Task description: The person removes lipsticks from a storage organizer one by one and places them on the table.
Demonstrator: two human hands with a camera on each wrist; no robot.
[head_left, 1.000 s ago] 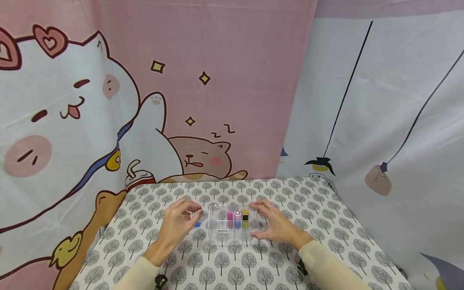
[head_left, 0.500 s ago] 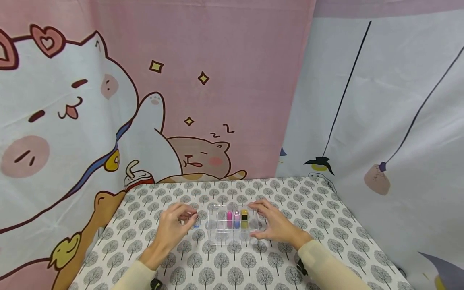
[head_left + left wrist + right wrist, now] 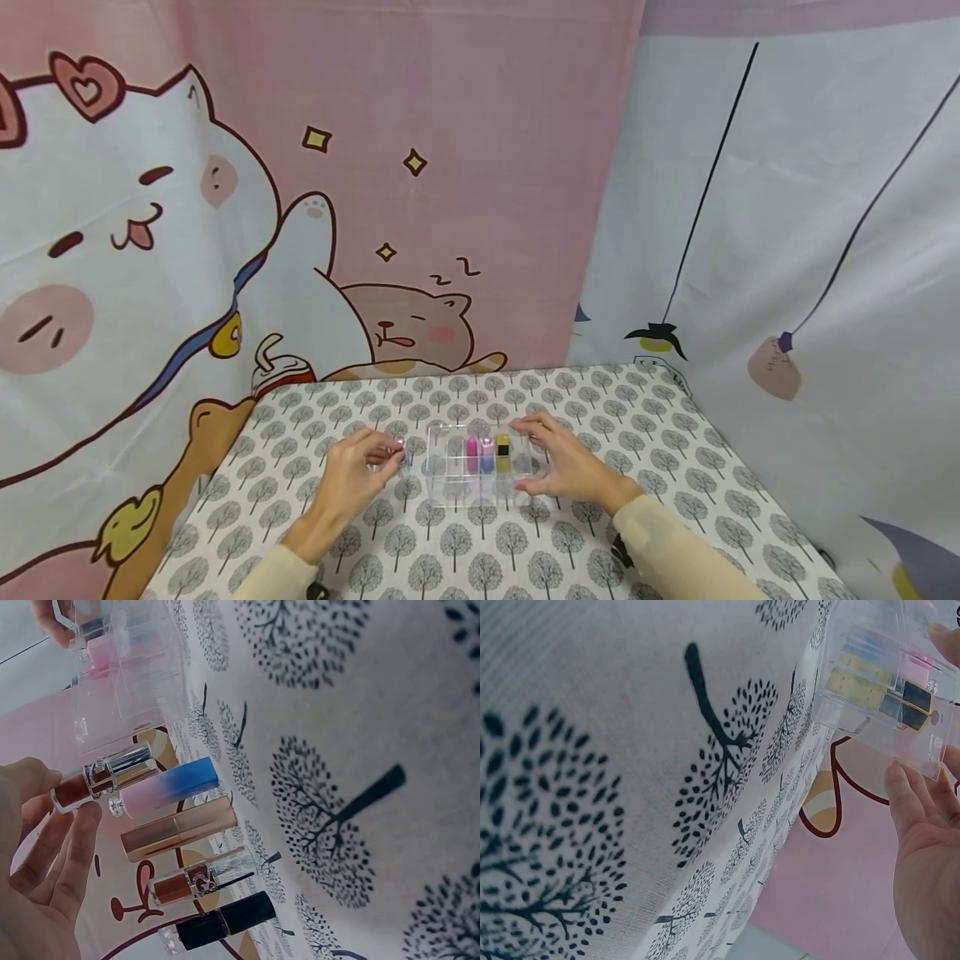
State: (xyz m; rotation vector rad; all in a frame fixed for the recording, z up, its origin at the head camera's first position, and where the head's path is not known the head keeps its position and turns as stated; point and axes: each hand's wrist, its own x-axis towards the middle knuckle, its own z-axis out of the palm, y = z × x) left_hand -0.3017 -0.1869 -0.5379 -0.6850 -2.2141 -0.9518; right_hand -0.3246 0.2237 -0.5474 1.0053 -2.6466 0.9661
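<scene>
In the left wrist view my left hand point(image 3: 52, 877) pinches a lip gloss tube point(image 3: 97, 780) with a reddish-brown body and silver cap, between thumb and fingertips. Beside it stands a row of lip products: a pink-and-blue tube point(image 3: 169, 786), a gold lipstick point(image 3: 180, 829), a brown-red gloss point(image 3: 202, 877) and a black tube point(image 3: 225, 922). My right hand point(image 3: 562, 462) spans the right end of a clear compartment organizer point(image 3: 453, 492), thumb at the near side, fingers at the far side. Inside are a magenta tube point(image 3: 472, 454), a pink-and-blue tube point(image 3: 487, 458) and a black-and-gold one point(image 3: 855, 686).
A tree-print cloth point(image 3: 487, 542) covers the table. Behind it hangs a pink curtain point(image 3: 510, 208) with cartoon animals, and a pale curtain point(image 3: 697, 208) is on the right. The standing lip products are mostly hidden behind my left hand in the head view.
My left hand has shifted slightly left, away from the organizer, and the blue patch by its fingertips is now covered in the head view. My right hand has stayed at the organizer.
</scene>
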